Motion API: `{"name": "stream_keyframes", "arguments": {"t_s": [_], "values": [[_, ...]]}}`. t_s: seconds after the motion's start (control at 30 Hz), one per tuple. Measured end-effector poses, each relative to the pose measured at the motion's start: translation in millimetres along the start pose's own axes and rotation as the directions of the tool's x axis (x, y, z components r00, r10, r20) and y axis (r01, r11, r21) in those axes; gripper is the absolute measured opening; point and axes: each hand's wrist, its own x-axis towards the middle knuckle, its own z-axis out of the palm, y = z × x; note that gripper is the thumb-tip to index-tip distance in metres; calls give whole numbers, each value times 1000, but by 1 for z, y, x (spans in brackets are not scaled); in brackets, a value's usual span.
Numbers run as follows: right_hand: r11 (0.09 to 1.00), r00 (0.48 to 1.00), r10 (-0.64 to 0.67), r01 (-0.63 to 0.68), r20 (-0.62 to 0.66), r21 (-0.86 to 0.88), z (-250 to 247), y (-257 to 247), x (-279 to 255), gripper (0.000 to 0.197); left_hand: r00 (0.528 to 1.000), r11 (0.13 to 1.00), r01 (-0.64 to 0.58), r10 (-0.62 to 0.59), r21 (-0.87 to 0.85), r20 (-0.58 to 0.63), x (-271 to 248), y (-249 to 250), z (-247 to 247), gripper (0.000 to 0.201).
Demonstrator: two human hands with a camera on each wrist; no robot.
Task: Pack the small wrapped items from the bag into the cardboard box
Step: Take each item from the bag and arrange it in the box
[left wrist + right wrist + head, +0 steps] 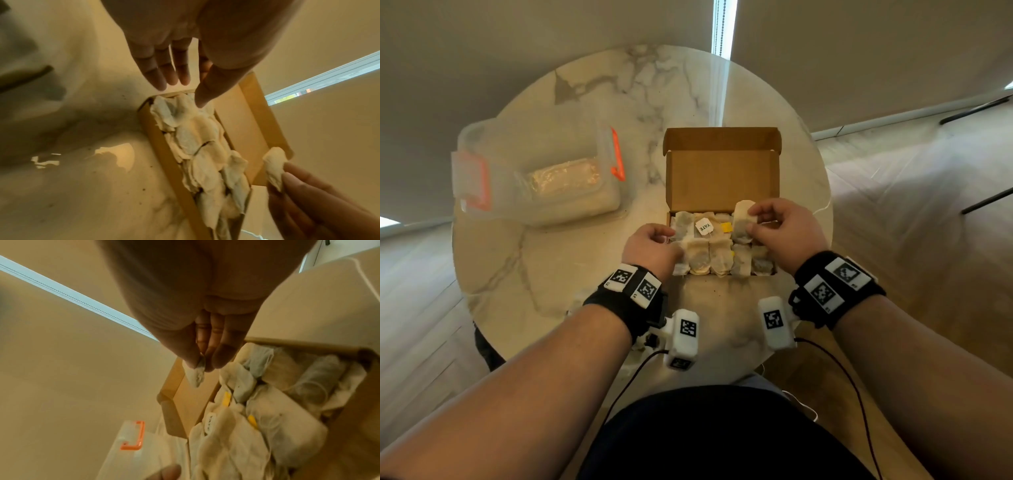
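Observation:
An open cardboard box stands mid-table with its lid upright. Several small tea-bag-like wrapped items fill its tray, some with white or yellow tags. My right hand pinches one wrapped item between thumb and fingers just above the tray's far right part; the right wrist view shows that item hanging from the right hand. My left hand hovers at the box's left end, holding nothing. In the left wrist view the left hand has relaxed fingers above the packed items.
A clear plastic tub with orange latches sits at the table's left, with a clear packet inside. The round marble table has bare surface behind and in front of the box. Cables trail from my wrist cameras near the front edge.

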Motion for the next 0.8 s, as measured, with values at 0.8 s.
{"name": "stream_keyframes", "arguments": {"t_s": [0.8], "values": [[845,982,7,96,191,-526,35,4,48,23,997,997,-71,70,-12,-38,-18,-14,-10,20]]}}
